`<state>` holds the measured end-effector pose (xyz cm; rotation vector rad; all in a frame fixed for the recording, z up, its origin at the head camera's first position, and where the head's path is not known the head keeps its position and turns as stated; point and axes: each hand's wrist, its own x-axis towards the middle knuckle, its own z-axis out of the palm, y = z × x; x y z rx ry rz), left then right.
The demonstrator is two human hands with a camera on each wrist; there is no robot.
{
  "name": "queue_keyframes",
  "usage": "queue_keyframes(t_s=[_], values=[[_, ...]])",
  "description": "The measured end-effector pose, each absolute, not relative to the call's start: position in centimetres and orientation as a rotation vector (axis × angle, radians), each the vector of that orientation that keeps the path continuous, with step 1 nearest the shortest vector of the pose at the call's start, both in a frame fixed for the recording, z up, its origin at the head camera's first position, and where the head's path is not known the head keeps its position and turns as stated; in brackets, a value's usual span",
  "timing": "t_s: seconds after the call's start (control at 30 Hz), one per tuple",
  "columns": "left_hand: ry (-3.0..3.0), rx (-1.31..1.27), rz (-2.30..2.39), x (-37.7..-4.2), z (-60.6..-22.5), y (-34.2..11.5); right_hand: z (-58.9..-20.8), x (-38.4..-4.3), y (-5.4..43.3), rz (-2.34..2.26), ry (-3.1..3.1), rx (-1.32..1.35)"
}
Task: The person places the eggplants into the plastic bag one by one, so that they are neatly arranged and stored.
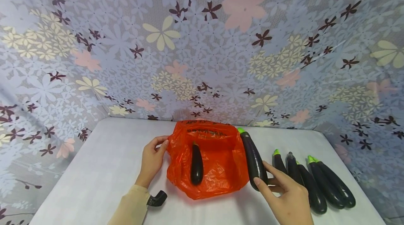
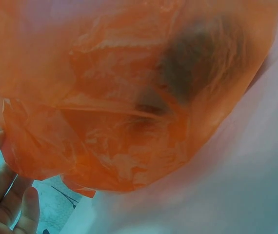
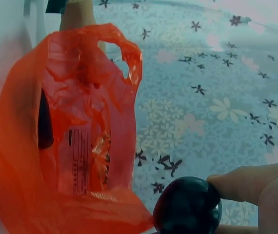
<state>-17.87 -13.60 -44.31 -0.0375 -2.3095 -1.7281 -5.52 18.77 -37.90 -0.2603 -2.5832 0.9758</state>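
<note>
on the table (image 1: 94, 169) a red bag (image 1: 221, 172) is spread, held at its left edge; if that edge were let go or tugged, the thin plastic could sag and the mouth be closed. to its right, five eggplants (image 1: 327, 185) are laid close together, and might be set rolling if brushed. by the right hand (image 1: 285, 193), partly closed, the held eggplant (image 1: 252, 156) is gripped near its blunt end between thumb and fingers, green stem (image 1: 241, 130) pointing away, just beside the bag's right edge; whether the plastic is touched cannot be told. so smooth a skin, pinched so near one end, could be let slip or swung askew. by the left hand (image 1: 153, 158) the bag's edge is pinched, its fingers bent. the inner eggplant (image 1: 197, 167) could be knocked, and the plastic snagged by the stem.
</note>
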Motion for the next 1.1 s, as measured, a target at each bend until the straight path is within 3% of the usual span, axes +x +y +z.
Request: queue_keyframes(t_s=[0.27,0.5,1.1], values=[[-2.297,-0.044,-1.747,-17.9,-44.4,-13.6,-37.9,-5.3,17.7,1.048,-2.617,-0.193],[-2.283,-0.052,-1.76,-19.7,-47.9,-14.4,-38.0,-5.4,16.8,1.151,-2.69,-0.223],[-2.263,-0.063,-1.785,-19.7,-48.0,-14.6,-39.4,-6.3,15.2,1.214,-2.814,-0.204]])
